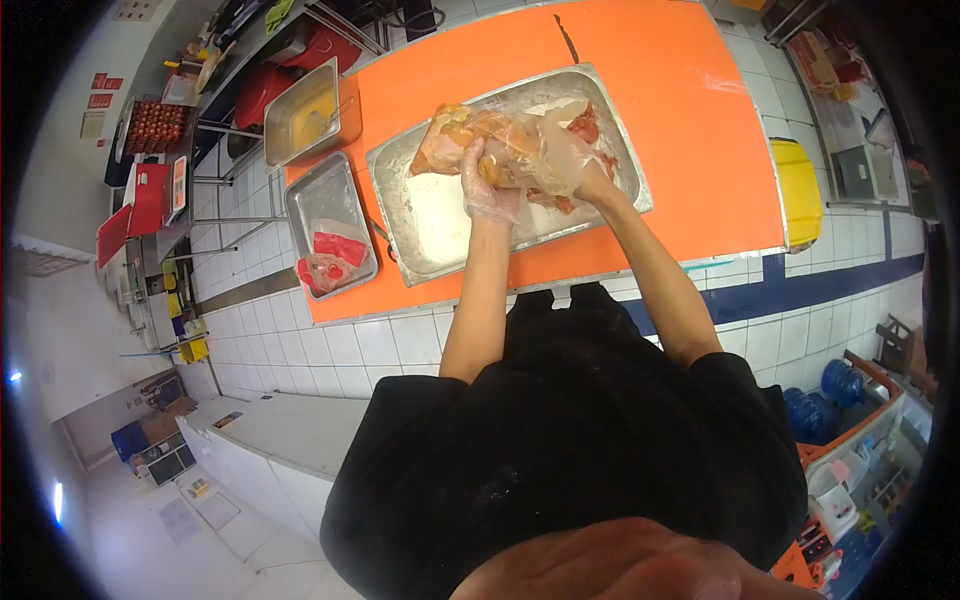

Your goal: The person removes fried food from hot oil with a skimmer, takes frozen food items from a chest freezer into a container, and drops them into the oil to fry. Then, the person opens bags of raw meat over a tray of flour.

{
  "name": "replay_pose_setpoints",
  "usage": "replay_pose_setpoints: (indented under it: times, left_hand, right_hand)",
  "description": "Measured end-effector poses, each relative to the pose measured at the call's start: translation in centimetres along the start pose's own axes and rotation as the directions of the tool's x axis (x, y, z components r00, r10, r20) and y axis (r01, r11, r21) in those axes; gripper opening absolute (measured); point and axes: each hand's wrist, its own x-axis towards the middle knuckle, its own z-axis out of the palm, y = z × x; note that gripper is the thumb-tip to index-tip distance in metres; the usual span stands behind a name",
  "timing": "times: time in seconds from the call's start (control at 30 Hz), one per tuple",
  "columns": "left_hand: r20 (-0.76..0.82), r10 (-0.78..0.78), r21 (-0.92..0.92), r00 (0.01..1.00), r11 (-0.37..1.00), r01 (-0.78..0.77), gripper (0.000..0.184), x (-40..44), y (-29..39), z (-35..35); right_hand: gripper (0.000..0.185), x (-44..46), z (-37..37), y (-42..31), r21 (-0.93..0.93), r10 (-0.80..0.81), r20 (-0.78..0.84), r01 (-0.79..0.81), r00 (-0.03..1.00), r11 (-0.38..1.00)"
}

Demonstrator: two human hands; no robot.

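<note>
A clear plastic bag (458,132) of orange-tinted raw meat, which looks like marinated chicken, is held over a large metal tray (402,262). My left hand (488,185), in a clear glove, is closed round the bag's underside near its middle. My right hand (578,168), also in a clear glove, grips the bag's right end, its fingers partly hidden by the plastic. White powder like flour (436,215) covers part of the tray's floor. Reddish meat pieces (550,201) lie at the tray's right side, partly behind the bag and right hand.
The tray rests on an orange tabletop (690,130). To its left are a smaller metal tray (370,262) holding a red-and-clear plastic packet (335,262), and a deep metal pan (282,148) with yellowish contents. A yellow bin (797,195) stands beyond the table's right edge.
</note>
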Motion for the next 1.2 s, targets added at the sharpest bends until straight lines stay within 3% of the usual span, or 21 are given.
replay_pose_setpoints:
  times: [0.03, 0.1, 0.17, 0.23, 0.33, 0.4, 0.47, 0.53, 0.63, 0.7, 0.77, 0.83, 0.9, 1.0, 1.2]
  left_hand:
    - [0.001, -0.013, -0.012, 1.0, 1.0, 0.013, 0.044, 0.0, 0.0, 0.2]
    - [0.019, 0.0, -0.039, 1.0, 0.999, 0.001, 0.044, -0.2, 0.0, 0.6]
    - [0.021, 0.018, -0.059, 1.0, 0.998, -0.016, 0.043, 0.1, 0.0, 0.6]
    - [0.003, 0.034, -0.069, 0.999, 0.997, -0.034, 0.043, 0.6, 0.1, 0.4]
    - [-0.025, 0.061, -0.078, 0.998, 0.995, -0.062, 0.04, 1.8, 0.7, -0.6]
    - [-0.015, 0.077, -0.026, 0.997, 0.997, -0.077, 0.039, 1.8, 1.0, -1.5]
    - [-0.005, 0.069, -0.012, 0.998, 0.998, -0.069, 0.04, 2.0, 1.2, -1.8]
    - [-0.01, 0.042, -0.054, 0.999, 0.998, -0.043, 0.042, 1.8, 1.1, -2.0]
    - [-0.023, -0.002, -0.057, 1.0, 0.998, 0.001, 0.042, 1.5, 0.9, -1.8]
    - [-0.056, 0.001, 0.001, 0.998, 1.0, -0.001, 0.042, 1.8, 0.7, -1.9]
    - [-0.07, -0.004, 0.022, 0.998, 1.0, 0.005, 0.042, 1.9, 0.2, -1.7]
    - [-0.063, -0.003, 0.001, 0.998, 1.0, 0.003, 0.042, 1.8, -0.1, -1.2]
    - [-0.101, 0.002, 0.006, 0.995, 1.0, -0.001, 0.041, 1.6, 0.0, -1.0]
    - [-0.077, -0.021, -0.021, 0.997, 1.0, 0.019, 0.04, 1.6, -0.2, -1.1]
    - [-0.071, -0.012, -0.006, 0.997, 1.0, 0.011, 0.039, 1.0, -0.7, -0.9]
  right_hand:
    - [0.042, 0.1, -0.4, -0.6, -0.023, -0.003, -0.026, 0.003, 1.0, 1.0]
    - [0.038, 0.0, 2.0, 2.6, 0.438, 0.054, -0.098, -0.005, 0.994, 0.899]
    - [0.035, -0.1, 1.5, 2.1, 0.583, 0.105, -0.109, -0.022, 0.988, 0.812]
    - [0.034, -0.9, -0.6, 0.6, 0.465, 0.137, -0.085, -0.082, 0.987, 0.881]
    - [0.034, -1.9, -2.0, -1.9, 0.761, 0.249, 0.016, -0.174, 0.968, 0.625]
    - [0.035, -2.0, -2.3, -1.7, 0.594, 0.277, 0.023, -0.236, 0.961, 0.769]
    - [0.036, -1.4, -2.1, -1.0, 0.53, 0.211, -0.017, -0.17, 0.977, 0.831]
    - [0.035, -0.7, -1.2, 0.3, 0.574, 0.051, -0.085, 0.007, 0.995, 0.819]
    - [0.045, -0.3, -1.2, 0.9, 0.538, 0.115, 0.136, -0.171, 0.984, 0.825]
    - [0.049, -0.4, 0.3, 2.1, 0.339, 0.088, 0.182, -0.147, 0.979, 0.929]
    - [0.053, -0.7, 0.2, 0.8, 0.31, 0.115, 0.154, -0.159, 0.981, 0.937]
    - [0.058, -1.2, -0.1, -1.5, 0.461, 0.188, 0.063, -0.196, 0.98, 0.865]
    - [0.058, -0.8, 1.1, 0.8, 0.101, -0.058, -0.007, 0.059, 0.998, 0.993]
    - [0.058, -0.5, 1.0, 1.4, -0.099, -0.007, 0.11, 0.018, 0.994, 0.995]
    - [0.06, -1.0, 2.1, 1.7, -0.021, -0.139, -0.021, 0.138, 0.99, 0.99]
